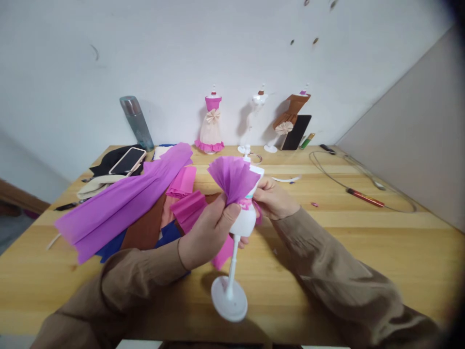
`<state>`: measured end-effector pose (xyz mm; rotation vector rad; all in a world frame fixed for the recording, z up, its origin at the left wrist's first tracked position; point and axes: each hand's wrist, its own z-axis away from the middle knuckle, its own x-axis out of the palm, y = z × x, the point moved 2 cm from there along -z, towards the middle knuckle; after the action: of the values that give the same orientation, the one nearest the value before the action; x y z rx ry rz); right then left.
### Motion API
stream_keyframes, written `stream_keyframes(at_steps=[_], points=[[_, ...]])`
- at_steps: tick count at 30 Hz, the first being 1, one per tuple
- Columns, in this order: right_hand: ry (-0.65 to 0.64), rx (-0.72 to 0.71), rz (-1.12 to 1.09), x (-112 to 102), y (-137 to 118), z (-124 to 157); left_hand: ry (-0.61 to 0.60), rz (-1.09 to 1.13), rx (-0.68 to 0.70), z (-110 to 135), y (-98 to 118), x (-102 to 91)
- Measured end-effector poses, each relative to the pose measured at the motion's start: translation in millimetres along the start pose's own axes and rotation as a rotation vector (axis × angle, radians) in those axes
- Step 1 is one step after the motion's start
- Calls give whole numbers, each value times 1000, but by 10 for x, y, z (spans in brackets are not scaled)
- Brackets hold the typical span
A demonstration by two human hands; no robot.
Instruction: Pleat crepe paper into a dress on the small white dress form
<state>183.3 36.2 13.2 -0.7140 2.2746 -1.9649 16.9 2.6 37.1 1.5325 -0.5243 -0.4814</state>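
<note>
Above the near part of the wooden tabletop (363,271), a small white mannequin (242,227) is held tilted between two hands, with its round base (229,303) turned toward the viewer. A pleated purple fan (234,177) is pinched at its gathered end between the thumb and fingers of the left hand (207,232), and is held against the front of the torso, its folds spread upward. Around the waist a pink band (247,204) is seen. The right hand (276,198) is placed at the mannequin's other side with its fingers curled in; whether anything is pinched there cannot be told, as the fingertips are partly hidden. To the left, a long purple sheet (127,203) is laid across a heap of pink, brown and blue pieces. Beyond it, a phone (128,161) is rested on black material (112,159), near a bottle (140,127) stood by the wall. Along the back, three more mannequins are lined up: one dressed in pink and cream (210,127), one white (258,101), and one clad in brown (297,105). At right, a red tool (365,197) is left with its cord looped.
</note>
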Motion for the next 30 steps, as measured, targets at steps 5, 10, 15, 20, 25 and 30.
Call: stream_keyframes(at_steps=[5,10,15,20,25,30], points=[[43,-78,274,133,-193,49,251,-357,204,-72,-17,-148],[171,-78,627,427,-307,142,393,-659,310,-112,-43,-224],[291,-81,636,553,-286,161,379,-710,320,-81,-2,-200],[348,-52,633,530,-239,134,346,-678,309,-84,-6,-169],[411,-38,701,499,-217,95,328,-694,231,-113,-26,-162],[385,-7,699,505,-245,59,308,-672,231,-122,-12,-156]])
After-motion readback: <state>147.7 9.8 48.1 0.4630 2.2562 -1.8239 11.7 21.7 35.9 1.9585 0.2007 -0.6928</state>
